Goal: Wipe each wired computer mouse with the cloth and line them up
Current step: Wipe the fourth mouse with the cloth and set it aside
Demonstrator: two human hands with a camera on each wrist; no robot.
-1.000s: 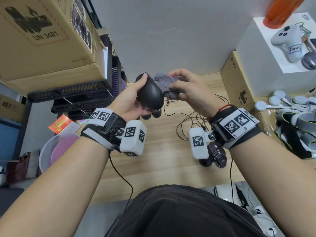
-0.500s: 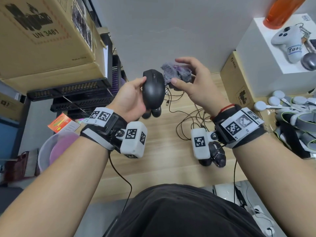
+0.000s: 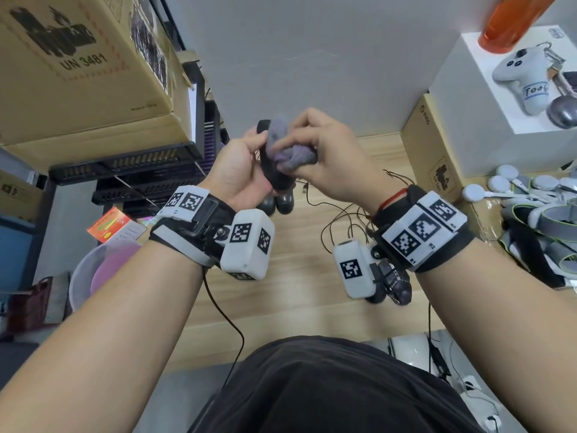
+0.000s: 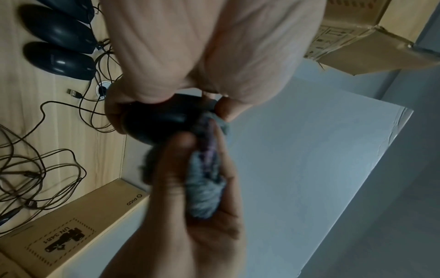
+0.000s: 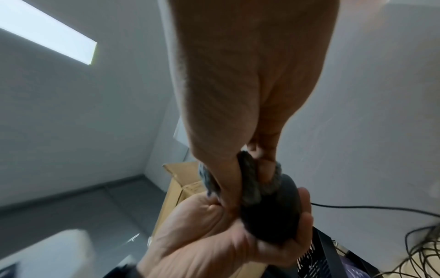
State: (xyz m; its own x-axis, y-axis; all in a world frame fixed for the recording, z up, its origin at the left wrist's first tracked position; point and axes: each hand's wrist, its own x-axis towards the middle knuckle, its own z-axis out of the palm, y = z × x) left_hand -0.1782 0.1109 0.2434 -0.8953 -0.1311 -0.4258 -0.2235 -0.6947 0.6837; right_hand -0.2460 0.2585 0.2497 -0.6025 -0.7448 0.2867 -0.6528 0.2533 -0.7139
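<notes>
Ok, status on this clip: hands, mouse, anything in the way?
Left hand grips black mouse, held above desk. Right hand presses bunched cloth against it. Two mice lie side by side on desk. Loose cables below, clear of hands.

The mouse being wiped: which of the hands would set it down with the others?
Probably the left hand: it already grips the mouse, and two mice lie just below. The right hand holds the cloth.
</notes>
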